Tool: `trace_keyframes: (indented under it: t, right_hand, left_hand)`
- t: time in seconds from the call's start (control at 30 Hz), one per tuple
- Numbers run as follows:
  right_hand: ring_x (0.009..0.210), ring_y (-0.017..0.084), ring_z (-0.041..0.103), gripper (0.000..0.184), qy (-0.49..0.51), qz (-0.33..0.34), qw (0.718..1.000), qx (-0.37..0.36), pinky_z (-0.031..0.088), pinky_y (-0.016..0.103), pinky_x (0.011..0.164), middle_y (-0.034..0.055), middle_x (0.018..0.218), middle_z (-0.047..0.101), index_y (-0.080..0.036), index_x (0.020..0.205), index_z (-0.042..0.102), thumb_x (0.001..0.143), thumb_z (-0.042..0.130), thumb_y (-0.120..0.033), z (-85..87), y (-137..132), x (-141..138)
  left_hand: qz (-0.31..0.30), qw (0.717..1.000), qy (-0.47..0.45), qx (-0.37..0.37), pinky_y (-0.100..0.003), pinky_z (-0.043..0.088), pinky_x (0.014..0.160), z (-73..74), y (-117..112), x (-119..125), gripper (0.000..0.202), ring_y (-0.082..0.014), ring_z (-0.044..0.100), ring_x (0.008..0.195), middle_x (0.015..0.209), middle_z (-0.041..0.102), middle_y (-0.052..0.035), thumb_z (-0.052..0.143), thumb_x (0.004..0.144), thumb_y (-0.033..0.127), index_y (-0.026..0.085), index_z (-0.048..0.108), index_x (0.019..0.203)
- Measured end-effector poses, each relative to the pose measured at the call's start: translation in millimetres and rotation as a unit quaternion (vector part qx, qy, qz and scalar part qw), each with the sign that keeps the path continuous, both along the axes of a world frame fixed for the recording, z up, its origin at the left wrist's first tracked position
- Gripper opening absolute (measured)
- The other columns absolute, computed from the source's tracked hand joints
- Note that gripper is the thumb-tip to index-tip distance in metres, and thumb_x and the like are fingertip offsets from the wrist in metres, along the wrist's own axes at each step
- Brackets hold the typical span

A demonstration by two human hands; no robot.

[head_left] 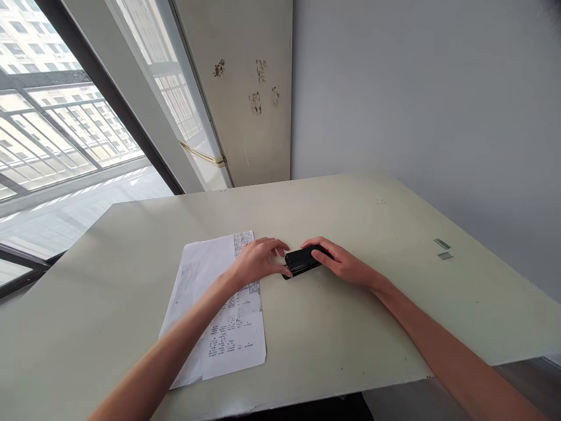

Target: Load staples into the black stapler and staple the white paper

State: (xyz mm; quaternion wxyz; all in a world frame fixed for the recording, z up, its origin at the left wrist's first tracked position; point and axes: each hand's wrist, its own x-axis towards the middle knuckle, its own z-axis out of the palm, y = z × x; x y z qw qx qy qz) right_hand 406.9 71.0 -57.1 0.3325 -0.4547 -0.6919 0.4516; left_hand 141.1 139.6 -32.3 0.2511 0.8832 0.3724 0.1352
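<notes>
A small black stapler [300, 261] lies on the pale table [372, 304] a little beyond its middle. My left hand [260, 261] curls over the stapler's left end, fingers bent and touching it. My right hand [338, 261] grips the stapler's right end, with fingers laid over its top. Printed white paper sheets [219, 310] lie flat under my left wrist, just left of the stapler.
Two small grey strips of staples [442, 248] lie near the table's right edge. A grey wall stands behind the table. A large window [65, 134] and a stained door panel [245, 88] are at the left and back.
</notes>
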Motion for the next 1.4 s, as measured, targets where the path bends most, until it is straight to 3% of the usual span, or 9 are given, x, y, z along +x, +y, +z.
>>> trace_keyframes:
  t: [0.1,0.2,0.33,0.53,0.77,0.9,1.03,1.2,1.4]
  right_hand:
    - [0.107,0.025,0.063,0.035,-0.021,0.002,1.000,-0.010,0.051,0.040,0.095,0.0052,0.122,0.068,-0.028,0.127,0.061,0.103,0.056,-0.053,1.2,-0.6,2.6]
    - [0.099,0.024,0.063,0.037,-0.027,-0.010,0.999,-0.035,0.051,0.037,0.087,0.0036,0.115,0.070,-0.029,0.126,0.061,0.096,0.066,-0.051,1.5,-2.3,3.4]
    - [0.097,0.023,0.063,0.033,-0.022,-0.023,0.998,-0.054,0.050,0.036,0.086,0.0023,0.110,0.071,-0.029,0.121,0.063,0.095,0.068,-0.049,1.8,-4.2,1.0]
    - [0.097,0.024,0.063,0.036,-0.042,-0.036,0.998,-0.043,0.049,0.037,0.087,0.0021,0.107,0.071,-0.029,0.119,0.064,0.094,0.069,-0.054,-2.2,-4.6,0.8]
    - [0.097,0.025,0.062,0.044,-0.075,-0.049,0.995,-0.040,0.049,0.038,0.088,0.0031,0.107,0.070,-0.030,0.121,0.065,0.092,0.068,-0.062,-9.2,-6.5,3.5]
    - [0.093,0.024,0.061,0.043,-0.081,-0.053,0.995,-0.037,0.049,0.037,0.086,0.0018,0.101,0.068,-0.030,0.120,0.065,0.092,0.067,-0.063,-8.1,-9.3,1.1]
    - [0.093,0.024,0.061,0.044,-0.084,-0.041,0.995,-0.043,0.050,0.037,0.085,0.0027,0.100,0.067,-0.029,0.122,0.063,0.093,0.065,-0.062,-5.4,-13.1,0.8]
    - [0.095,0.025,0.062,0.044,-0.088,-0.026,0.994,-0.051,0.051,0.039,0.086,0.0041,0.107,0.068,-0.028,0.122,0.061,0.092,0.067,-0.060,-5.4,-16.0,3.0]
    - [0.090,0.024,0.061,0.039,-0.097,-0.021,0.994,-0.049,0.051,0.038,0.081,0.0036,0.103,0.068,-0.028,0.117,0.062,0.092,0.068,-0.058,-10.1,-22.3,1.8]
  left_hand:
    - [-0.008,0.999,-0.010,0.051,-0.039,0.053,0.094,-0.9,-10.3,-12.6,0.055,-0.0260,0.068,0.107,0.115,0.075,-0.0042,0.079,0.086,0.064,0.026,0.068,0.125]
    - [-0.001,0.995,-0.010,0.097,-0.045,0.052,0.104,1.4,-26.5,-41.9,0.050,-0.0276,0.063,0.122,0.130,0.070,-0.0056,0.067,0.097,0.062,0.027,0.063,0.132]
    - [0.012,0.990,0.040,0.135,-0.051,0.048,0.114,0.3,-60.3,-96.7,0.042,-0.0287,0.053,0.140,0.148,0.061,-0.0053,0.053,0.108,0.053,0.031,0.057,0.143]
    - [0.050,0.973,0.104,0.201,-0.059,0.044,0.120,-9.0,-119.3,-152.1,0.062,-0.0347,0.038,0.156,0.168,0.042,-0.0050,0.054,0.108,0.052,0.033,0.036,0.164]
    - [0.009,0.984,0.114,0.140,-0.053,0.043,0.123,4.0,-160.4,-160.3,0.075,-0.0324,0.028,0.160,0.173,0.032,-0.0023,0.051,0.109,0.051,0.034,0.013,0.171]
    - [-0.012,0.983,0.118,0.138,-0.055,0.039,0.124,-2.5,-172.8,-158.2,0.091,-0.0363,0.023,0.161,0.174,0.025,-0.0045,0.055,0.102,0.065,0.032,0.006,0.172]
    - [-0.016,0.980,0.114,0.163,-0.055,0.033,0.127,-13.8,-182.7,-156.2,0.101,-0.0372,0.019,0.161,0.175,0.022,-0.0067,0.054,0.097,0.075,0.027,0.006,0.172]
    - [-0.021,0.977,0.111,0.179,-0.056,0.033,0.127,-16.4,-192.0,-155.1,0.109,-0.0388,0.022,0.161,0.174,0.027,-0.0085,0.057,0.091,0.080,0.025,0.012,0.172]
    - [-0.020,0.971,0.125,0.201,-0.054,0.045,0.121,-16.8,-200.0,-155.4,0.091,-0.0360,0.029,0.159,0.171,0.033,-0.0055,0.060,0.100,0.063,0.026,0.017,0.172]
